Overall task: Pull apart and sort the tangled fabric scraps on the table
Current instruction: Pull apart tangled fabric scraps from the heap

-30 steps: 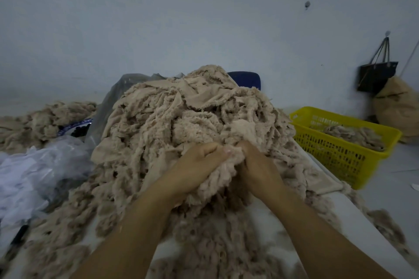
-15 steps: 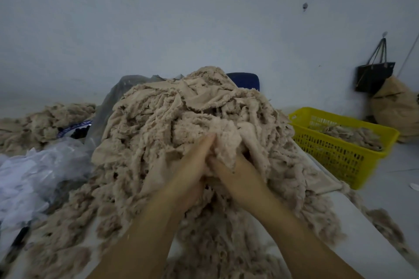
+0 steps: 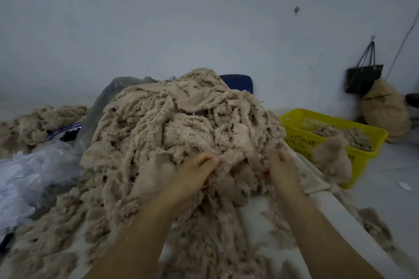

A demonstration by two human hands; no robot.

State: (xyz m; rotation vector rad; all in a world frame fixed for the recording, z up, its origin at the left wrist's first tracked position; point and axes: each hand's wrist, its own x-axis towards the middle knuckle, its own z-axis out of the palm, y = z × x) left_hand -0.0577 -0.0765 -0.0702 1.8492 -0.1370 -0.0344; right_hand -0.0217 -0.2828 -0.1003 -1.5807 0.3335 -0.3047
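A tall heap of tangled beige fabric scraps covers the white table. My left hand grips a bunch of scraps at the heap's near face, fingers curled into it. My right hand is a short way to the right at the heap's edge, its fingers loosely curled with nothing plainly held. A blurred clump of scraps is in the air just right of that hand, in front of the yellow basket, which holds more scraps.
Clear plastic bags lie at the left, with another beige pile behind them. A blue chair back shows behind the heap. A black bag and a stuffed sack are against the right wall. Loose fluff litters the floor.
My hands, which were pressed together in the heap, have come apart. The right hand has swung right, and a clump now flies toward the yellow basket.
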